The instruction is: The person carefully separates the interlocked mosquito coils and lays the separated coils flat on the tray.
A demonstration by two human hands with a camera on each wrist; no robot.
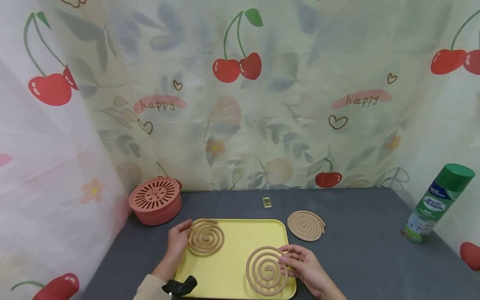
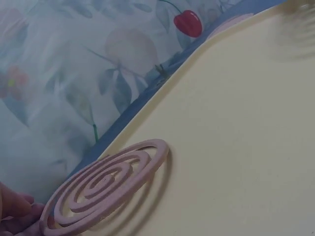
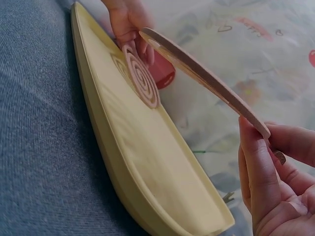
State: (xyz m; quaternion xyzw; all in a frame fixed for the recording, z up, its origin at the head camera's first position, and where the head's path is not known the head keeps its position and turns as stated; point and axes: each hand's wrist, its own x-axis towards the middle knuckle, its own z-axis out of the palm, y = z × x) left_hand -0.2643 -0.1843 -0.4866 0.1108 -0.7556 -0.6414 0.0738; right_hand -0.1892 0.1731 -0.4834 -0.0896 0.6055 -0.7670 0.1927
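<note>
Over the left side of a yellow tray (image 1: 236,237), my left hand (image 1: 178,241) pinches the outer edge of a brown mosquito coil (image 1: 206,237). That coil is tilted, one side lifted and its shadow on the tray, in the left wrist view (image 2: 106,189). My right hand (image 1: 301,264) pinches a second mosquito coil (image 1: 267,271) at its right edge, between thumb and fingers. This coil is held up above the tray's front right corner; the right wrist view shows it nearly edge-on (image 3: 206,78). On the dark table, right of the tray, lies a third coil (image 1: 305,226).
A pink round container with a slotted lid (image 1: 155,200) stands at the back left. Behind the tray lies a small gold-coloured metal piece (image 1: 266,202). A green spray can (image 1: 436,204) stands at the right. A patterned curtain (image 1: 240,125) borders the table's back and sides.
</note>
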